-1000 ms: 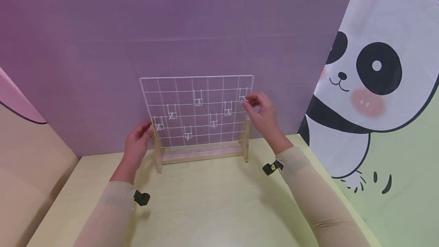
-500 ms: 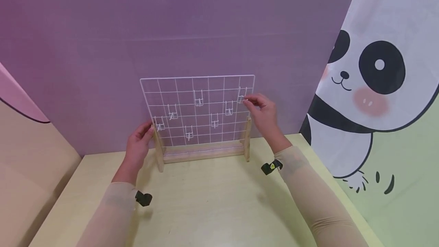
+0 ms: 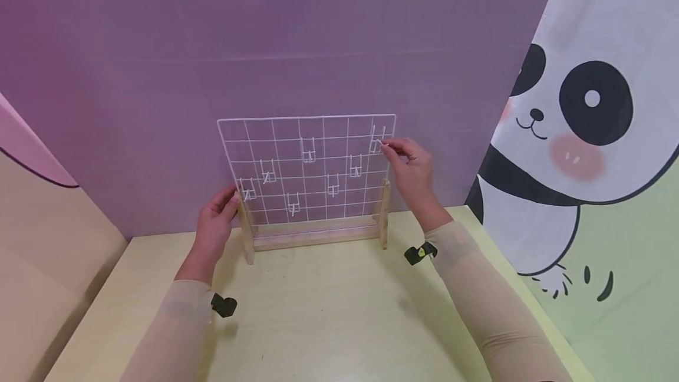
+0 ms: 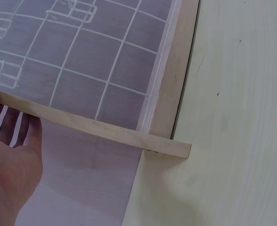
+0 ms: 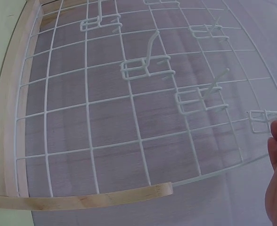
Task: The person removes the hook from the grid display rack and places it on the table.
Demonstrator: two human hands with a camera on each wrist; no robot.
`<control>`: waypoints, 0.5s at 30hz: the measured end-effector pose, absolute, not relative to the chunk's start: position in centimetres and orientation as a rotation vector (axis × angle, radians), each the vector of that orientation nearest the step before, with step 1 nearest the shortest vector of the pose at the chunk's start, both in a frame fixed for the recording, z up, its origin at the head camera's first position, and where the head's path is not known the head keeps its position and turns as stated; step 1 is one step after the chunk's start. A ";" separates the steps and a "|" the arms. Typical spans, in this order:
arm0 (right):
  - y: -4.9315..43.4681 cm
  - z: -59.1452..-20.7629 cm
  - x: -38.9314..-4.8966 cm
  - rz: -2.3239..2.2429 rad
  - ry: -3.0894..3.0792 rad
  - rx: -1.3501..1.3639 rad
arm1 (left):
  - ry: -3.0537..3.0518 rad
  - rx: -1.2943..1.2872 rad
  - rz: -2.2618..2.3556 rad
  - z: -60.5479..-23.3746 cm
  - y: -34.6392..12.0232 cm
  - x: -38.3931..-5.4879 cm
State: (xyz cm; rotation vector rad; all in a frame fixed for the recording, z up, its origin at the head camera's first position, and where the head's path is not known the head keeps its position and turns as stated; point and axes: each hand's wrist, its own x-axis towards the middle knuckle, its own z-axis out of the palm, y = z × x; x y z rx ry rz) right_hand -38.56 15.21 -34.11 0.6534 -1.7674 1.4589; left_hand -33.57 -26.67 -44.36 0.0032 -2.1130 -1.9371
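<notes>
- A person's right hand [image 3: 412,170] pinches a white wire hook [image 3: 375,146] between thumb and fingers at the upper right corner of a white wire grid [image 3: 323,117]; whether the hook's prongs rest on the wires cannot be told.
- The left hand [image 3: 214,223] holds the upper end of the left post [image 4: 96,128] at the grid's side, its fingers bent against the wood.
- Six other hooks [image 3: 308,157] hang at staggered heights across the grid, well apart from one another, the lowest left of centre.
- The grid stands upright between the left post and a matching right post [image 3: 385,211], joined near the foot by a pale wooden crossbar [image 3: 318,241].
- The posts rest on a light wood-toned bench [image 3: 318,317], before a purple backdrop [image 3: 318,28].
- Beige sleeves [image 3: 488,305] cover both forearms, with a small black device [image 3: 224,305] at each wrist.
- A cartoon panda [image 3: 573,211] decorates the pale green surface at right.
</notes>
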 end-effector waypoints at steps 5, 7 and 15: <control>15.3 -33.5 -38.3 1.449 -1.739 0.660 | -2.108 -0.004 -1.937 -44.2 -26.6 -33.4; 15.3 -33.4 -38.3 1.444 -1.729 0.657 | -2.116 -0.006 -1.924 -44.1 -26.5 -33.2; 16.1 -33.4 -37.6 1.455 -1.726 0.666 | -2.126 -0.025 -1.910 -44.3 -26.7 -33.4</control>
